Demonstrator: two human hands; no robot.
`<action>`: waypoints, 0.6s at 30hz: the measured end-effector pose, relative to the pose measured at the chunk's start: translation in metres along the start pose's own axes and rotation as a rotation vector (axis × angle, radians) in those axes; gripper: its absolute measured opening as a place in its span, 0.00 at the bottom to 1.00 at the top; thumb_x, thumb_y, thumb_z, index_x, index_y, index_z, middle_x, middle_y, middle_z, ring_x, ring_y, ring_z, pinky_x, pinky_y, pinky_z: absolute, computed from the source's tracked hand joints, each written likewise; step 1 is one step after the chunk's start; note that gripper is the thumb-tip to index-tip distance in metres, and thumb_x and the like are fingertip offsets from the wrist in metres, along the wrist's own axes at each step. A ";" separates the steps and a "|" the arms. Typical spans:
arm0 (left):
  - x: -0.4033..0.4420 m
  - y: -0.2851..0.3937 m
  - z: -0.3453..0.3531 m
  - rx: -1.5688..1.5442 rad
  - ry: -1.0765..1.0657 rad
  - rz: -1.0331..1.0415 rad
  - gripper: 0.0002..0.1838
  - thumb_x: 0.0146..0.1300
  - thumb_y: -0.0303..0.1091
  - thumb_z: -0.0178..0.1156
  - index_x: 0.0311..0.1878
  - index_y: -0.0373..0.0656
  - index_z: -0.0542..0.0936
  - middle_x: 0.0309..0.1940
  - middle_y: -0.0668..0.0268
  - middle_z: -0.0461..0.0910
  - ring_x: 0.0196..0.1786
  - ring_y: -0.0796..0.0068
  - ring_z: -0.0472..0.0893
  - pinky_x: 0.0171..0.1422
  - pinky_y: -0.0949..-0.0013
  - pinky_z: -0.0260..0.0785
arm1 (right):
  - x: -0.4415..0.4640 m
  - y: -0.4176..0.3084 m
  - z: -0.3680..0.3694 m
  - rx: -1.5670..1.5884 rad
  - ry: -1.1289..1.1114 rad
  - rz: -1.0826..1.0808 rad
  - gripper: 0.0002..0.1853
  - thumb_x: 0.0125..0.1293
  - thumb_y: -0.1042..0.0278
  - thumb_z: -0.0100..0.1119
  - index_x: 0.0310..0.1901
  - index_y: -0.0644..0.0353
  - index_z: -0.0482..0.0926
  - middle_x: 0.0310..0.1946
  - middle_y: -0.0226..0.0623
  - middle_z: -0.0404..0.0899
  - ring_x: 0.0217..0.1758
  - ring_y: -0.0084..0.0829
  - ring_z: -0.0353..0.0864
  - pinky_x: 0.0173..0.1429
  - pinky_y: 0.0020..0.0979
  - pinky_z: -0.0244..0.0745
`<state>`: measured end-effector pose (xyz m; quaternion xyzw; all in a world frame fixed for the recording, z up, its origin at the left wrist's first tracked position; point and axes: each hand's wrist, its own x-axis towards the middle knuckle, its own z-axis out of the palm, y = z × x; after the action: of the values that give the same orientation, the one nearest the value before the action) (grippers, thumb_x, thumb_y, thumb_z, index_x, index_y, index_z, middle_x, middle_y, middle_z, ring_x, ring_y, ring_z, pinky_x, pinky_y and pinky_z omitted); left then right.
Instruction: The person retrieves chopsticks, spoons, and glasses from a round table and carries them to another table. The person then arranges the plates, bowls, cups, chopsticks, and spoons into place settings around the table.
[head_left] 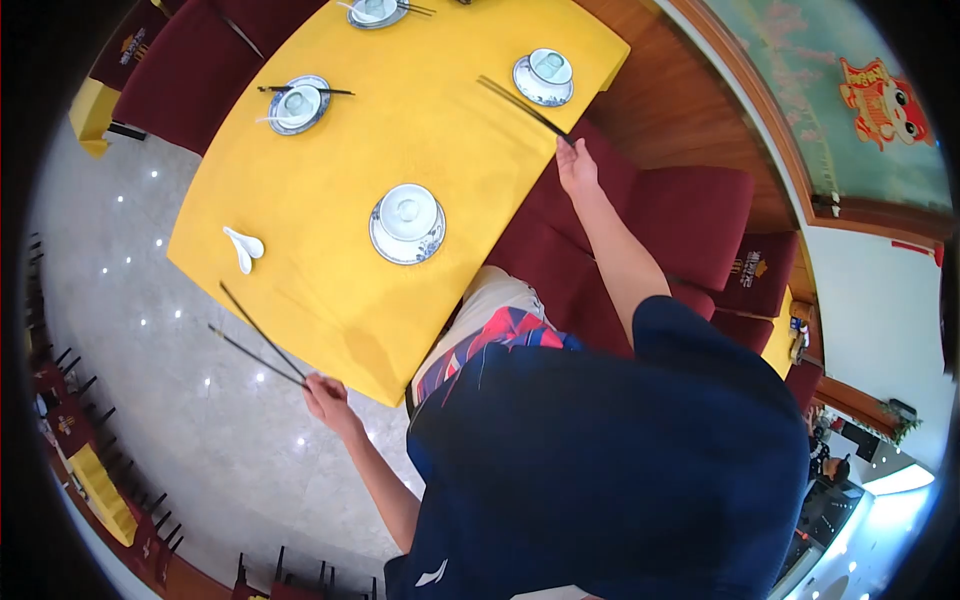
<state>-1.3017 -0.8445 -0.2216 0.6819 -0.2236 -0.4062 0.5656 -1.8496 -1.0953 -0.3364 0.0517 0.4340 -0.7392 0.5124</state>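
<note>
My left hand (328,402) is closed on the ends of a pair of black chopsticks (262,340), which spread apart past the near left edge of the yellow-covered table (320,215). A second pair of chopsticks (527,108) is gripped by my right hand (577,168) at the table's right edge, its tips reaching over the cloth. Near that pair stands a place setting (548,75) of blue-and-white plate, bowl and glass. Closer to me are stacked white dishes (409,213) on a patterned plate. Two white spoons (243,248) lie together on the left.
Another setting (299,105) with chopsticks across it is at the table's left side, and one more (377,10) is at the far end. Dark red seats (690,215) line the right beside a wooden wall. More red chairs (190,75) stand at upper left. A person (833,468) is far right.
</note>
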 end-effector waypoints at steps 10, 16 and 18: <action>-0.044 0.011 0.025 0.240 0.036 -0.168 0.18 0.78 0.43 0.41 0.30 0.48 0.64 0.12 0.76 0.57 0.15 0.87 0.54 0.20 0.78 0.42 | 0.145 0.011 0.025 0.149 0.299 -0.075 0.20 0.78 0.60 0.37 0.54 0.74 0.63 0.46 0.55 0.76 0.50 0.44 0.81 0.55 0.34 0.83; -0.041 0.016 0.053 0.258 -0.005 -0.233 0.18 0.78 0.44 0.42 0.30 0.48 0.63 0.13 0.76 0.57 0.16 0.88 0.54 0.20 0.78 0.43 | 0.183 0.018 0.013 0.170 0.330 -0.072 0.17 0.76 0.62 0.43 0.52 0.72 0.65 0.39 0.51 0.77 0.40 0.41 0.82 0.45 0.34 0.86; -0.038 0.017 0.060 0.268 -0.040 -0.219 0.17 0.78 0.44 0.43 0.30 0.48 0.63 0.14 0.76 0.57 0.16 0.88 0.54 0.20 0.78 0.44 | 0.184 0.016 0.014 0.132 0.345 -0.075 0.15 0.74 0.63 0.48 0.49 0.69 0.67 0.33 0.47 0.78 0.32 0.37 0.81 0.35 0.31 0.83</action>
<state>-1.3688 -0.8551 -0.1958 0.7632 -0.2114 -0.4455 0.4176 -1.9173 -1.2378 -0.4329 0.1949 0.4677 -0.7648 0.3979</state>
